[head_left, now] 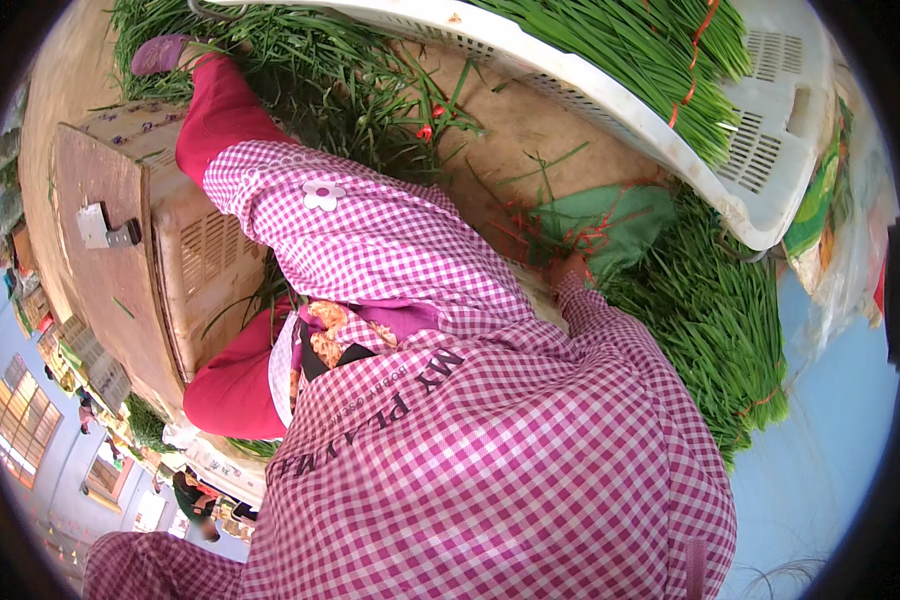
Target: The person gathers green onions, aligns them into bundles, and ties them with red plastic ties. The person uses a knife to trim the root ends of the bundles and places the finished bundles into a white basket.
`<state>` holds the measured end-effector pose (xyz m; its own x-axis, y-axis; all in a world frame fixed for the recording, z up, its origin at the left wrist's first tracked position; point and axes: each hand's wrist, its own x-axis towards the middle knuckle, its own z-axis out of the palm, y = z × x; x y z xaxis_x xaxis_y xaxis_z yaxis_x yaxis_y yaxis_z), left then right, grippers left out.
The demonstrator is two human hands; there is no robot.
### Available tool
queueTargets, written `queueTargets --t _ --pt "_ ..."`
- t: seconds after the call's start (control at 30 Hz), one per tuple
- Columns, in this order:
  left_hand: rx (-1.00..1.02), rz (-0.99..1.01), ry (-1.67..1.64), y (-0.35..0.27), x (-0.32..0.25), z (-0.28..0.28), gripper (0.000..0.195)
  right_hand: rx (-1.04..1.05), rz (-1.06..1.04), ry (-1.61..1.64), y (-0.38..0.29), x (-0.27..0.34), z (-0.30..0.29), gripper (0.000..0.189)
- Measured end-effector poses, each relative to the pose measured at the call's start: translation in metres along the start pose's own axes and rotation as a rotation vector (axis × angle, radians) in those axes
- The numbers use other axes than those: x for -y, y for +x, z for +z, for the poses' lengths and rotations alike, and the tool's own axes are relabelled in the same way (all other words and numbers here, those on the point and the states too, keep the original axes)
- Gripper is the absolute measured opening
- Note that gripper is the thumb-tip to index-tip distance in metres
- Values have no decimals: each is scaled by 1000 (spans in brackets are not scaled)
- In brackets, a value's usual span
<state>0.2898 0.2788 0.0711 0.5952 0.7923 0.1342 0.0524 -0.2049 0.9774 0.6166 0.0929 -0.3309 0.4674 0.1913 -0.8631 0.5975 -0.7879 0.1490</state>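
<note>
My right hand [570, 268] reaches among thin red ties [596, 231] beside a green cloth or bag [619, 214]. Its fingers are partly hidden, so whether they grip a tie is unclear. Just right of that hand lies a thick pile of long green leaves, probably garlic chives [712, 322], with a red tie around one end. My left hand is out of view; only its checked sleeve [157, 566] shows at the lower left. A cleaver [106, 226] rests on a wooden board [105, 255] against a plastic crate [210, 247], left of my legs.
A large white plastic basket [780, 150] at the upper right holds tied green bundles [645, 67]. Loose leaves [330, 82] heap around my outstretched foot [161, 56]. Clear plastic sheeting [840, 262] hangs at the right. Another person [191, 499] is far off at the lower left.
</note>
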Motion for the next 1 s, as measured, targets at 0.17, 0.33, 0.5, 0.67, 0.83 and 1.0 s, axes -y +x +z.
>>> queueTargets --t 0.17,0.33,0.5,0.67,0.83,1.0 --pt "-11 10 5 -7 0 2 23 -243 -362 -5 1 -2 -4 33" --pt "-9 1 4 -13 0 5 24 -263 -521 217 -17 33 -57 28" --pt "-29 6 16 -18 -2 6 24 -22 -588 1048 0 71 -123 32" --pt "-43 9 3 -22 -1 7 25 -416 -365 541 32 28 -104 48" --pt "-28 -7 10 -21 3 9 26 -321 -113 169 56 14 -44 43" --pt "-29 -16 8 -18 2 9 27 -118 -646 953 47 99 -69 32"
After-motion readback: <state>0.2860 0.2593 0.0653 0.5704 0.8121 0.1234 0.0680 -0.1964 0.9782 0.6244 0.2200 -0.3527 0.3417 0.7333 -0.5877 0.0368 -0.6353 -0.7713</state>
